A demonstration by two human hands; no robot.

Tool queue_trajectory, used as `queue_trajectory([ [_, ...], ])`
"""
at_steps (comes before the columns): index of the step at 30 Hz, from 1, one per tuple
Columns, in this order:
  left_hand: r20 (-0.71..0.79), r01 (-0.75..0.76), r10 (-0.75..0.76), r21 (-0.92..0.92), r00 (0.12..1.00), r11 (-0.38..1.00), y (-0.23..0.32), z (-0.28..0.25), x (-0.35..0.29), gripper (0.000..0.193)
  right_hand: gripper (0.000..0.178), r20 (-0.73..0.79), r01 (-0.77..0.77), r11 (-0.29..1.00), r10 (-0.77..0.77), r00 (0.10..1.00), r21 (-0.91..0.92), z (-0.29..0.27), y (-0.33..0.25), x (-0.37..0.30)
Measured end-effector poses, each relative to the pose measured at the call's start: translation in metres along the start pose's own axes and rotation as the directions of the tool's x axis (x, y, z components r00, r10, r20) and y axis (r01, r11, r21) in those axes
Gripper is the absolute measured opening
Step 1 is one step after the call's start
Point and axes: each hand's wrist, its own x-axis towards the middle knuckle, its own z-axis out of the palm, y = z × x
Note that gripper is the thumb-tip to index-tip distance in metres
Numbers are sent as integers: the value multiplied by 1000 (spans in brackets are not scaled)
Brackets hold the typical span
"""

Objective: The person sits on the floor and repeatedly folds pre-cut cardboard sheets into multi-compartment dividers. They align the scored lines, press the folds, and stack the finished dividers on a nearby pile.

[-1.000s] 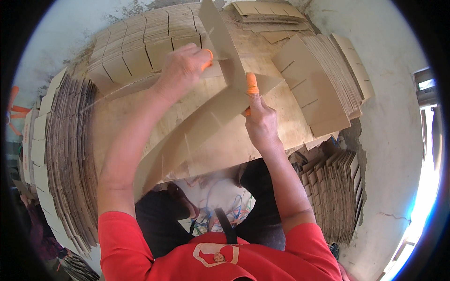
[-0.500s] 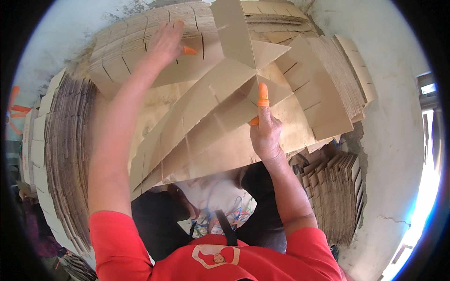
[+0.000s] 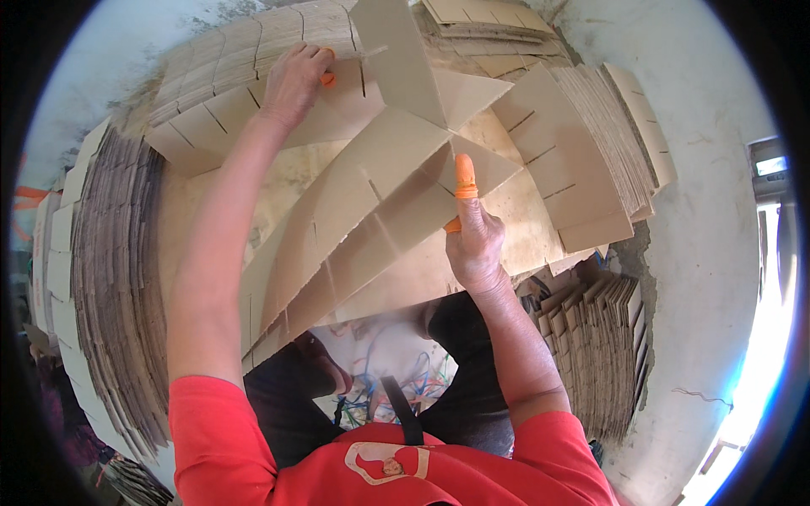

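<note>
My right hand, with orange finger covers on it, grips an assembly of interlocked cardboard divider strips near where the strips cross. The thumb lies along one strip; the other fingers are mostly hidden. At the far left, my left hand pinches the upper edge of a slotted cardboard strip at the front of a stack. Orange covers show on its thumb and a finger too. One strip of the held assembly stands up toward the far side, and long strips reach down to the near left.
A wooden board lies beneath the work. Stacks of slotted cardboard stand at the left, right and lower right. Colored straps litter the floor between my legs. A pale wall bounds the right side.
My left thumb and fingers have closed on the strip's edge, and the strip's upper edge has tipped toward me, away from the stack. The held assembly has shifted slightly left.
</note>
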Motion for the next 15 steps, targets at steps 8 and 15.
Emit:
queue_trajectory([
  [8,-4,35,-35,-7,999,999,10,-22,5,10,88,-16,59,998,-59,998,16,-7,-5,1],
  [15,74,40,-37,-44,997,998,22,-34,7,20,89,33,29,999,-30,999,37,-14,-3,0],
])
